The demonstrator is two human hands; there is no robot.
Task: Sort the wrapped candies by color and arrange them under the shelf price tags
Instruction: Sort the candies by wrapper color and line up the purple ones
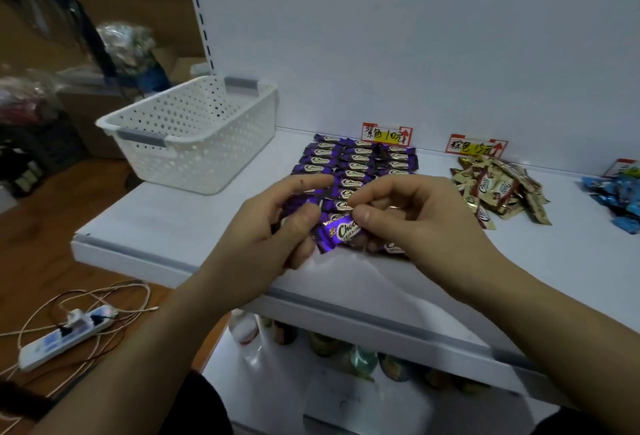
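- Head camera: on my feed a white perforated basket (194, 130) stands at the left end of the white shelf (166, 223). I see its inner walls but not its floor, so I cannot tell what it holds.
- One purple candy (341, 232) is held just above the shelf near the front edge, between both hands. The left hand (277, 227) pinches its left end, thumb against curled fingers. The right hand (415, 220) pinches its right end the same way. The hands sit close together, joined only by the wrapper.
- Behind the hands, the arranged purple candies (356, 161) lie flat in three tidy columns directly below the first price tag (387, 133). At least four rows show in each column before the hands cover the rest, so I get no full count.
- A second price tag (476, 147) stands to the right, with a loose pile of brown-and-gold candies (498, 189) below it. They overlap too much to count.
- A heap of blue candies (620, 199) lies at the right border, below a third tag (623, 168) cut by the frame.
- I count three tags, three colour groups and one basket.
- A lower shelf (242, 382) carries several blurred jars (325, 344) and a bottle (244, 330).
- A power strip (65, 334) with cables lies on the wooden floor.
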